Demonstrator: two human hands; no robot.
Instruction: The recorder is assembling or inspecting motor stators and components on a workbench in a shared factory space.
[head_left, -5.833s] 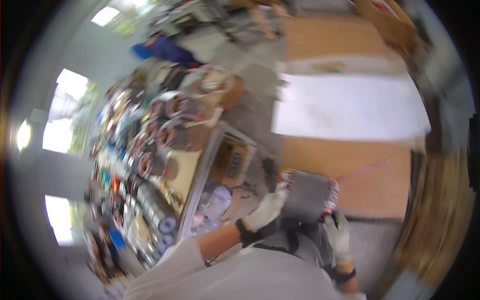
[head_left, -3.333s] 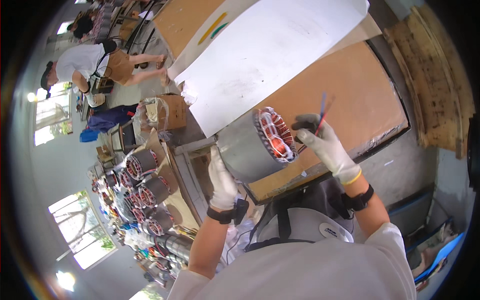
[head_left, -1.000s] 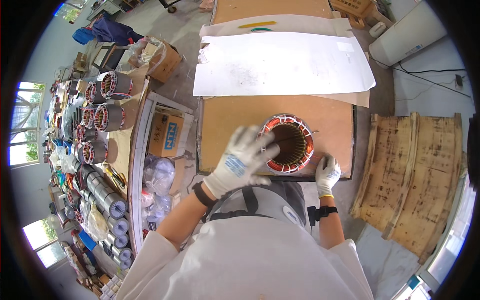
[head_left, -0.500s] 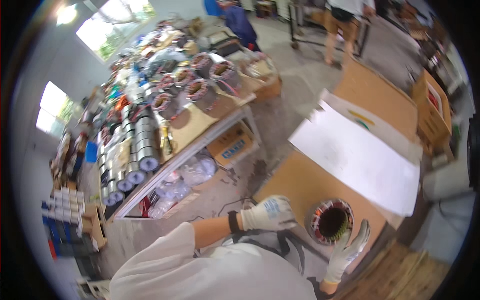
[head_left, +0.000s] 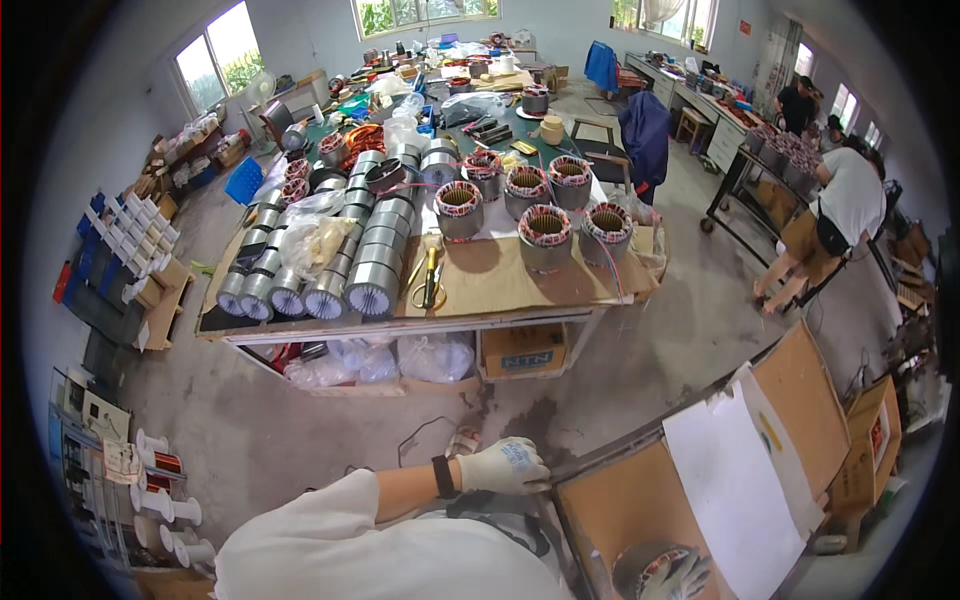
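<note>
A motor stator [head_left: 630, 571], a grey metal ring with red and white windings around its top, stands on the cardboard-covered bench [head_left: 645, 495] at the lower right, partly cut off by the picture's edge. My gloved right hand [head_left: 688, 578] touches its right rim, fingers spread over the windings; the lower part of this hand is out of view. Beside the bench's left edge is my gloved left hand [head_left: 507, 467], its fingers curled in. What it holds, if anything, is hidden.
A large white sheet [head_left: 735, 480] lies on the bench. On the table ahead stand several stators [head_left: 545, 240], rows of metal cores [head_left: 375, 270] and yellow-handled scissors [head_left: 428, 280]. Wire spools [head_left: 165, 505] sit at the lower left. Another person [head_left: 850, 195] bends near a cart at the right.
My view has swung up and to the right, so the bench and stator sit lower in the picture. My right hand has come over the stator's rim; the left stays curled.
</note>
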